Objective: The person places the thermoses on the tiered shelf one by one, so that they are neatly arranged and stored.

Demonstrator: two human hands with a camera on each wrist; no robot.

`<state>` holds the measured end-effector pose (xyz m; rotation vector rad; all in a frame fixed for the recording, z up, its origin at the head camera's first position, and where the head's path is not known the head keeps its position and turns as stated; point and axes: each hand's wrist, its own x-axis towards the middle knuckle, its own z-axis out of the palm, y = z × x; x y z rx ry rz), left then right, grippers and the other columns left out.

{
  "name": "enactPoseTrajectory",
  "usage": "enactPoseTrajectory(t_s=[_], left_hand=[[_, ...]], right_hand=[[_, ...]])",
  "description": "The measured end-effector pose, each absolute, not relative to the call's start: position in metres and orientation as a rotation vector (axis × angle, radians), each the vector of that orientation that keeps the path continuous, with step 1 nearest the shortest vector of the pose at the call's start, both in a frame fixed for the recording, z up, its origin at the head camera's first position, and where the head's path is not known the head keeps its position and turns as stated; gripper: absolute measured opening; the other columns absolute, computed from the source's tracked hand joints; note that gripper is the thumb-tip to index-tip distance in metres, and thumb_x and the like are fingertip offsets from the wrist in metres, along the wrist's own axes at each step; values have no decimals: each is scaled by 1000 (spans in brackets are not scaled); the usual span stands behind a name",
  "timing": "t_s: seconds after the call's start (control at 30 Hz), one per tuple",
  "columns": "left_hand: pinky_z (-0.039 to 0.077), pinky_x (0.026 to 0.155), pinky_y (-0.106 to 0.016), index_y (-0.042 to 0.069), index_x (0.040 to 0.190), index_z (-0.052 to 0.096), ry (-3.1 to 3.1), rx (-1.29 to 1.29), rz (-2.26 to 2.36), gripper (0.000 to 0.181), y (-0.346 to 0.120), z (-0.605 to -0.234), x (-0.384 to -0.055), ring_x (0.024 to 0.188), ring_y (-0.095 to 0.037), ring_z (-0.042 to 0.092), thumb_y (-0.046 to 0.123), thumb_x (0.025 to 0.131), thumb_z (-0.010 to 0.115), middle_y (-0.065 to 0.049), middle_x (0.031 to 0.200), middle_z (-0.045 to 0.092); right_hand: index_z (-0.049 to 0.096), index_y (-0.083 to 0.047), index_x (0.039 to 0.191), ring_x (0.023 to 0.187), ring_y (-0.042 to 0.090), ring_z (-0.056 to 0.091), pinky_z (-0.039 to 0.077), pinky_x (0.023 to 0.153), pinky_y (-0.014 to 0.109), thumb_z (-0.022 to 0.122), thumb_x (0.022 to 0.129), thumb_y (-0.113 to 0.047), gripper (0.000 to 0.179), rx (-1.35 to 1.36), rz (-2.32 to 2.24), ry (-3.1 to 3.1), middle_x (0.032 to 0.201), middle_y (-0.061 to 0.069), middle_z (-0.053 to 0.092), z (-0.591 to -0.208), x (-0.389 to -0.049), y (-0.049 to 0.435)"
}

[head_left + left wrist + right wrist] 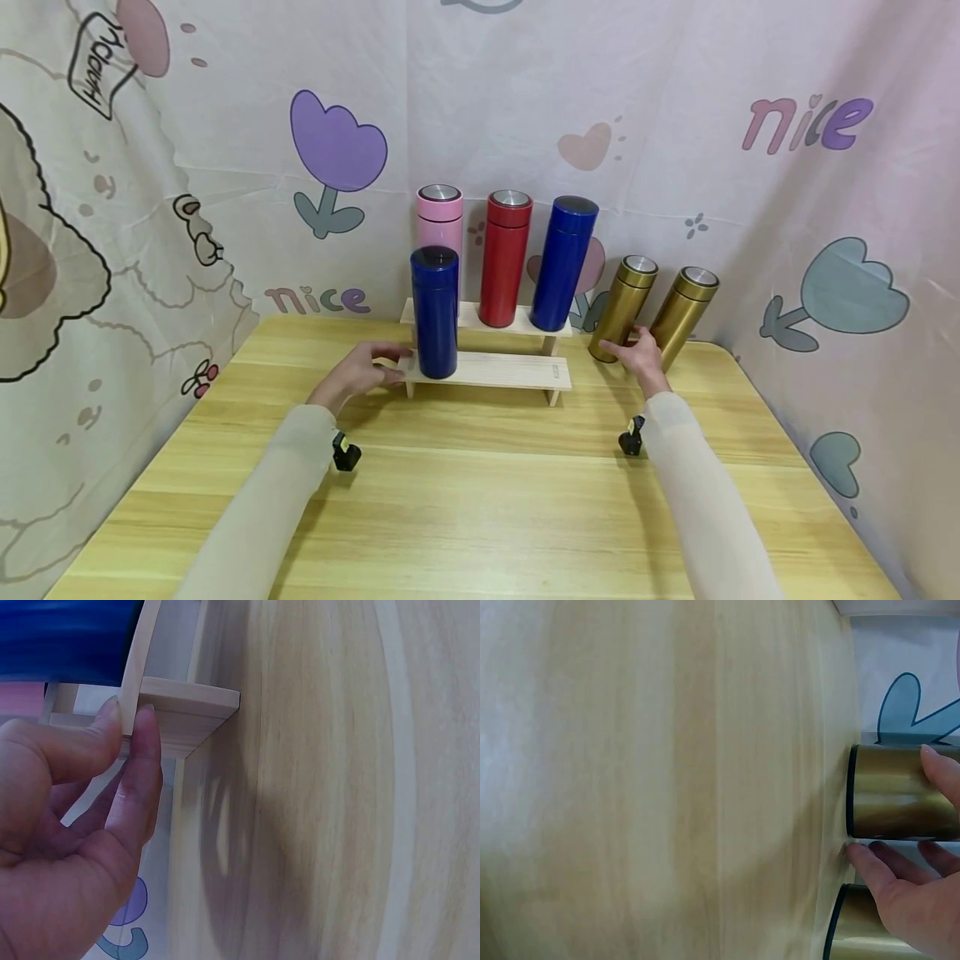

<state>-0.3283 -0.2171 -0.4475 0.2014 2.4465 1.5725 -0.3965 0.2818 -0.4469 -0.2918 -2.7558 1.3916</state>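
Note:
My left hand [362, 371] pinches the left end of the lower tier of a two-tier wooden rack [510, 369] between thumb and fingers; the left wrist view shows the rack's edge [133, 679] between the fingertips. A blue thermos [437, 325] stands upright at that end, close by these fingers. Over on the right, my right hand [640, 357] holds the lower part of a gold thermos [627, 302], thumb on one side and fingers on the other. These fingers lie between it and a second gold thermos [870, 926], partly hidden behind the hand in the head view.
On the rack's upper tier stand a pink thermos [440, 229], a red thermos [506, 267] and another blue thermos [564, 267]. The front blue one partly covers the pink one. A patterned cloth [480, 100] hangs behind the wooden table [480, 517].

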Motion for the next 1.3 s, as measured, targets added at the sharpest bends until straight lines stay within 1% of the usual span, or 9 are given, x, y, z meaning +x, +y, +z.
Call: enactPoseTrajectory(t_s=[0.07,0.2,0.27,0.5,0.67,1.0,1.3], left_hand=[[63,92,-38,-1,141,59,2442,195,1574,50,-218,-448,-329,98,-19,70,-6,92,68,-26,137,56],[63,93,-39,1,142,59,2451,194,1556,51,-218,-448,-329,100,-21,70,-4,93,69,-25,139,56],[63,94,-39,2,142,59,2455,186,1552,51,-218,-448,-329,101,-21,70,-3,93,69,-25,139,56],[63,95,-39,1,142,59,2461,194,1546,50,-218,-447,-330,99,-20,70,-4,94,68,-25,140,55],[63,94,-39,2,141,60,2471,188,1540,49,-217,-446,-329,98,-20,69,-4,93,68,-25,139,56],[62,96,-41,1,142,59,2461,197,1549,49,-218,-447,-329,102,-21,69,-3,94,67,-25,140,55],[63,94,-40,0,140,60,2467,208,1553,48,-218,-447,-328,102,-23,69,-4,93,68,-25,139,55]], right_hand=[[19,0,162,142,45,46,42,120,55,75,93,-40,97,-297,1405,-2756,158,31,41,-447,-397,282],[14,-2,164,148,46,37,36,123,57,75,92,-47,105,-304,1413,-2768,165,29,30,-447,-398,281],[13,-4,165,150,46,35,35,124,58,75,91,-50,107,-306,1420,-2765,166,29,28,-447,-398,280],[21,-1,163,144,45,43,41,120,55,75,92,-46,100,-294,1421,-2697,158,31,39,-450,-398,280],[23,-1,162,146,44,43,41,121,53,77,91,-43,99,-299,1446,-2641,158,31,40,-454,-399,279],[34,4,157,140,44,48,44,118,54,80,89,-36,91,-297,1393,-2600,151,32,48,-450,-393,278],[35,-1,158,142,42,47,45,117,53,81,88,-42,94,-235,1417,-2619,155,27,47,-437,-386,273]])
